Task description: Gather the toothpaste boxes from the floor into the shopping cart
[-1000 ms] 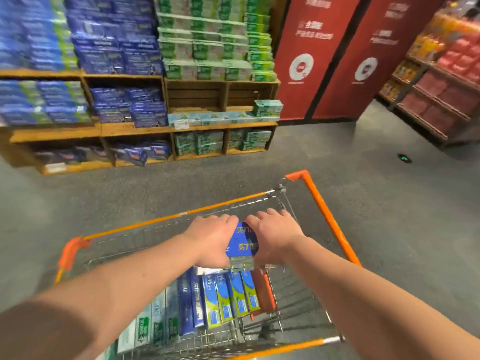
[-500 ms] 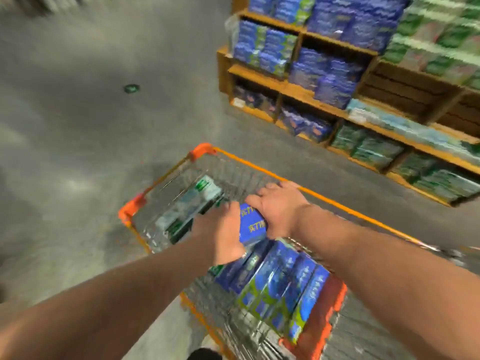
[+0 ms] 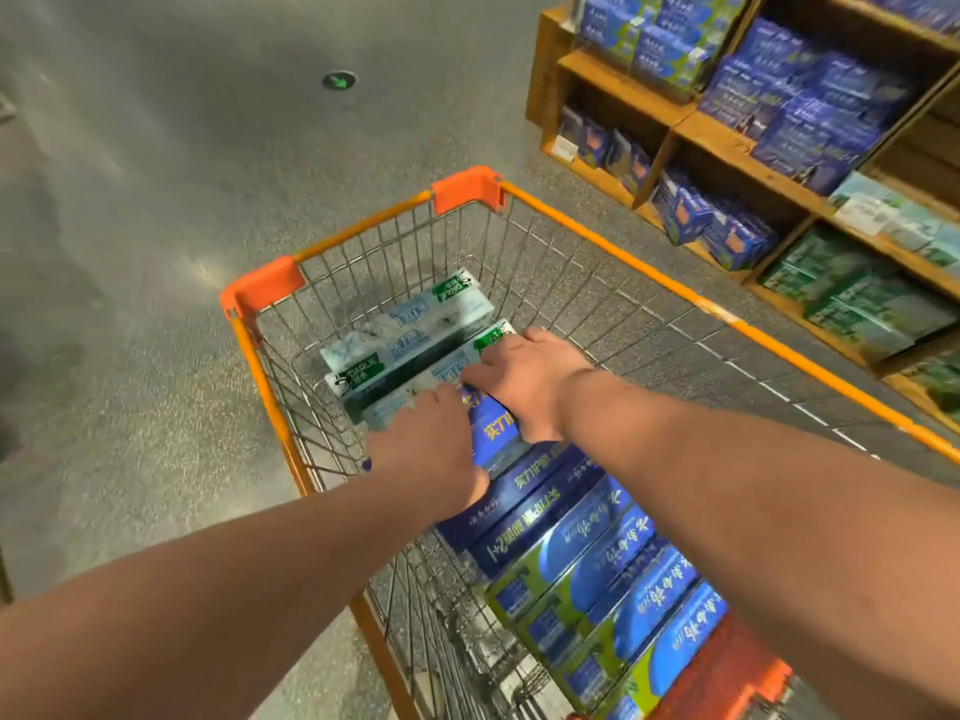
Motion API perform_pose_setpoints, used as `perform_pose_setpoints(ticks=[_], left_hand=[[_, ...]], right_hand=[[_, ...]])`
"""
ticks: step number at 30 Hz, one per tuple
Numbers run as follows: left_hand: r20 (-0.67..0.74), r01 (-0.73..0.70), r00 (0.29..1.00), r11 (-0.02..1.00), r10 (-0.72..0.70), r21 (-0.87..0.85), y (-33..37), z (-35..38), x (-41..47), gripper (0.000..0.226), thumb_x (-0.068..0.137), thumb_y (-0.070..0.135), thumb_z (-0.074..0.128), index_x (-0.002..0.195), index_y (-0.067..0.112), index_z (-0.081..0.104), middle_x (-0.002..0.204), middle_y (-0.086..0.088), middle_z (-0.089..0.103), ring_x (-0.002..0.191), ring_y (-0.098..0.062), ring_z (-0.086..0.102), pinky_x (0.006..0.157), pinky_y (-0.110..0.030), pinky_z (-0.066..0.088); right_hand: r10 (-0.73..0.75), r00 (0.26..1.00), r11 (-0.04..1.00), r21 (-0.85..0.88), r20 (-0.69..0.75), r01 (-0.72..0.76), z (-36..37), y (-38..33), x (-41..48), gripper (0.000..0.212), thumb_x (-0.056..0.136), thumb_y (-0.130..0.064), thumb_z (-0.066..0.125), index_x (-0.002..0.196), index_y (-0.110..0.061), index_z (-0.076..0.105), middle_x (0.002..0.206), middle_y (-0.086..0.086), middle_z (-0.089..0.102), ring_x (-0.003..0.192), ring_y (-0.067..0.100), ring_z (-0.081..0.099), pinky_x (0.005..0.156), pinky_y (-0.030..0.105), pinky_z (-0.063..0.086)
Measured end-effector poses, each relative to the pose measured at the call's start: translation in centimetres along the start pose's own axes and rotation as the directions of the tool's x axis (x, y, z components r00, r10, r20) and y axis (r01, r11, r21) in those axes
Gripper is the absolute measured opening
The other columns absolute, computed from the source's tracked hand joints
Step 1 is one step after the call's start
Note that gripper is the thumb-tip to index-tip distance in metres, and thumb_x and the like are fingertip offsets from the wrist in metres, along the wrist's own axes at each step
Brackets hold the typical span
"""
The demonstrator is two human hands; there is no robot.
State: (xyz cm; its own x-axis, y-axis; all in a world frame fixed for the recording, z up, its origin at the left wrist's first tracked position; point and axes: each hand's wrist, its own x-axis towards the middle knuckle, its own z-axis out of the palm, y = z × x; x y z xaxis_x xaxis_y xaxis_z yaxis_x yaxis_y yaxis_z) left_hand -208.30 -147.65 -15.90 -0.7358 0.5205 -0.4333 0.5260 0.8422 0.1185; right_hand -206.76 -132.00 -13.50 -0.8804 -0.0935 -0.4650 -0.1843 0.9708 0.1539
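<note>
Toothpaste box [image 3: 498, 428] between left hand [image 3: 431, 454] and right hand [image 3: 524, 381], deeper in cart [image 3: 467, 189] now

Shopping cart [image 3: 613, 242]: orange rim, red-orange corner caps [image 3: 467, 189], silver wire mesh.
Pale boxes [image 3: 405, 330]: white-grey marbling, green label ends.
Navy box [image 3: 500, 429]: deep blue, yellow lettering.
Near boxes [image 3: 623, 589]: blue ovals on lime green, white script.
Seat flap [image 3: 727, 678]: red-orange.
Floor [image 3: 156, 252]: grey, fine speckle; round green marker [image 3: 339, 80].
Shelf [image 3: 623, 85]: honey-brown wood; blue stock [image 3: 810, 122], green stock [image 3: 852, 298].
</note>
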Motion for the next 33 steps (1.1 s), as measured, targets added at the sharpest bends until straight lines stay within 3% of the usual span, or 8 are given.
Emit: perform_pose_setpoints(ticks=[6,10,13,20,25,29,33], left_hand=[[-0.033,-0.006,0.999,0.997,0.008,0.078,1.2,0.1,1.0,0.09,0.073,0.05,0.08,0.137,0.012,0.03,0.134,-0.004,0.046,0.127,-0.027,0.053,0.09,-0.048,0.051],[-0.013,-0.054,0.998,0.998,0.054,0.04,2.2,0.6,0.5,0.08,0.077,0.042,0.076,0.134,0.013,0.029,0.131,-0.005,0.046,0.123,-0.027,0.053,0.088,-0.046,0.051],[-0.006,-0.06,0.998,0.997,0.06,0.054,2.6,1.2,0.1,0.09,0.078,0.05,0.076,0.14,0.012,0.024,0.132,-0.005,0.044,0.122,-0.028,0.051,0.084,-0.046,0.05],[-0.062,-0.073,0.995,0.992,0.08,0.103,3.1,1.9,-0.4,0.104,0.074,0.069,0.073,0.142,0.013,0.018,0.133,-0.005,0.044,0.119,-0.026,0.051,0.082,-0.044,0.05],[-0.13,-0.089,0.986,0.991,0.102,0.099,3.1,2.5,-0.6,0.118,0.073,0.08,0.065,0.152,0.016,0.007,0.136,-0.006,0.043,0.122,-0.027,0.049,0.085,-0.045,0.051],[-0.156,-0.071,0.983,0.988,0.092,0.136,3.3,2.5,-0.8,0.12,0.068,0.087,0.06,0.152,0.016,0.013,0.136,-0.005,0.041,0.123,-0.027,0.046,0.085,-0.046,0.047],[-0.186,-0.055,0.979,0.985,0.085,0.161,3.4,1.4,-1.5,0.123,0.068,0.088,0.058,0.154,0.01,0.014,0.144,-0.005,0.038,0.13,-0.027,0.044,0.091,-0.048,0.046]], right_hand=[[0.048,0.999,0.999,-0.004,0.019,-0.048,0.5,0.6,-0.2,0.087,0.072,-0.024,0.079,0.147,-0.031,0.035,0.133,0.0,0.051,0.128,0.024,0.047,0.107,0.042,0.036],[0.052,0.998,0.998,-0.026,0.019,-0.051,1.3,1.0,-1.8,0.085,0.079,-0.028,0.075,0.15,-0.03,0.028,0.141,-0.002,0.044,0.132,0.023,0.041,0.108,0.039,0.031],[0.044,0.999,0.998,-0.033,-0.013,-0.044,2.0,0.9,-2.4,0.084,0.082,-0.03,0.073,0.151,-0.029,0.025,0.146,0.0,0.04,0.134,0.025,0.038,0.111,0.04,0.029],[0.088,0.996,0.996,0.024,-0.033,-0.087,3.8,0.5,-3.0,0.089,0.084,-0.02,0.067,0.157,-0.025,0.016,0.148,0.005,0.033,0.146,0.03,0.023,0.124,0.053,0.0],[0.101,0.992,0.995,0.01,-0.081,-0.1,4.5,0.2,-3.3,0.094,0.084,-0.019,0.065,0.159,-0.025,0.009,0.149,0.006,0.031,0.144,0.031,0.023,0.123,0.056,0.004],[0.1,0.99,0.994,0.045,-0.096,-0.096,4.6,0.1,-3.6,0.105,0.078,-0.02,0.07,0.16,-0.026,0.004,0.153,0.007,0.025,0.146,0.031,0.019,0.122,0.057,0.01],[0.093,0.993,0.991,0.099,-0.068,-0.086,3.2,0.1,-5.4,0.112,0.075,-0.023,0.074,0.161,-0.024,0.001,0.161,0.005,0.017,0.149,0.028,0.015,0.122,0.048,0.018]])
